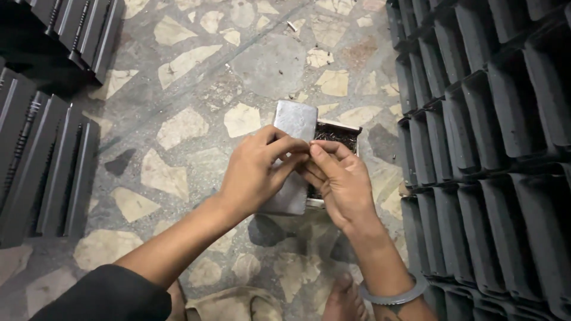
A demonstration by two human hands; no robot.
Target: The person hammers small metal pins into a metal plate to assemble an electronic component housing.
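Stone-chip floor underlies the work. Both hands meet at centre: left hand and right hand pinch something small between fingertips (item too small to tell). Beneath them sits a grey metal block, touching a small box of dark screws. Black moulded parts stacked right; black panels left.

One package: small open cardboard box, pale rim, dark small parts inside, on the floor at centre, just right of the grey block.
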